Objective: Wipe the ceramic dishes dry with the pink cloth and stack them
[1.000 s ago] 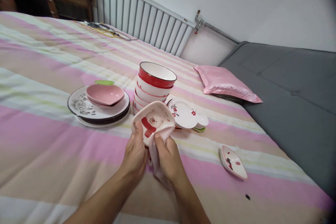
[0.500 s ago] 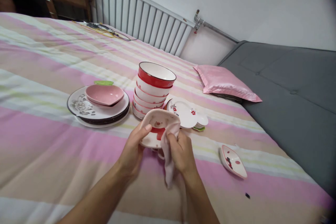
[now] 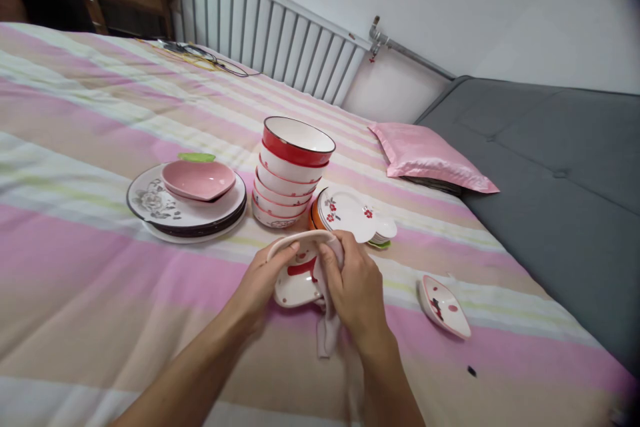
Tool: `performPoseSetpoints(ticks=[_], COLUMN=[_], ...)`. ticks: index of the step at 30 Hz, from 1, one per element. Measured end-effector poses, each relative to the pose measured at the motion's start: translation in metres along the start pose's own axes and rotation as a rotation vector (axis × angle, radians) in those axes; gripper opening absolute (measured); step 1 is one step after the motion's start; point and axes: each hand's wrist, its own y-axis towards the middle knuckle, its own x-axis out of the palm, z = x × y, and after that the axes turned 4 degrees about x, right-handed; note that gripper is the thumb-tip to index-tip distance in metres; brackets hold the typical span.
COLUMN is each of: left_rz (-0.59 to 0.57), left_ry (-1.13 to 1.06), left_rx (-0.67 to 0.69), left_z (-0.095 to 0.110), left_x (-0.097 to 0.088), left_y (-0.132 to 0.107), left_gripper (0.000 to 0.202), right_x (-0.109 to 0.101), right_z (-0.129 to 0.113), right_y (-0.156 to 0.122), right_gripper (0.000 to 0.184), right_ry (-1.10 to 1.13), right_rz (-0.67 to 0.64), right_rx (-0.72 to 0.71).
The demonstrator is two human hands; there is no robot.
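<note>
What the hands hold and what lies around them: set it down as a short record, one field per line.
Left hand: grips the patterned dish at its rim, thumb inside
Right hand: pinches a pale cloth against that dish
Surface: striped bedspread
Beyond the hands: stacked bowls, the top one red outside and white inside
Left of the bowls: pink dish on stacked plates
Right of the bowls: flowered plates
Far right: small dish, tilted
Near the wall: pink pillow
</note>
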Motion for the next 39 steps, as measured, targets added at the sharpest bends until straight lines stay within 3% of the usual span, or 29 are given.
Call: performPoseSetpoints(ticks=[7, 18, 22, 30, 35, 39], left_rz=[0.007, 0.170, 0.188, 0.009, -0.064, -0.148], left_ry=[-0.040, -0.173, -0.177, 0.008, 0.097, 0.138], left_rx=[-0.026, -0.044, -0.046, 0.046, 0.016, -0.006], left_z=[-0.001, 0.001, 0.001, -0.002, -0.002, -0.006], left_x=[0.003, 0.002, 0.003, 0.000, 0.000, -0.001], left_y=[-0.001, 0.002, 0.002, 0.001, -0.001, -0.002], left_gripper=[0.037, 0.028, 0.024, 0.033, 0.030, 0.031], right_x=[0.003, 0.002, 0.001, -0.001, -0.003, 0.000], right_z=[-0.001, -0.002, 0.004, 0.015, 0.010, 0.007], right_y=[0.000, -0.001, 0.000, 0.005, 0.005, 0.004], right_gripper=[0.026, 0.021, 0.013, 0.017, 0.019, 0.018], right_ry=[0.106, 0.405, 0.421, 0.593, 0.645, 0.656], right_rz=[0.102, -0.031, -0.035, 0.198, 0.360, 0.393], right_rx=[0.042, 0.160, 0.236, 0.250, 0.229, 0.242])
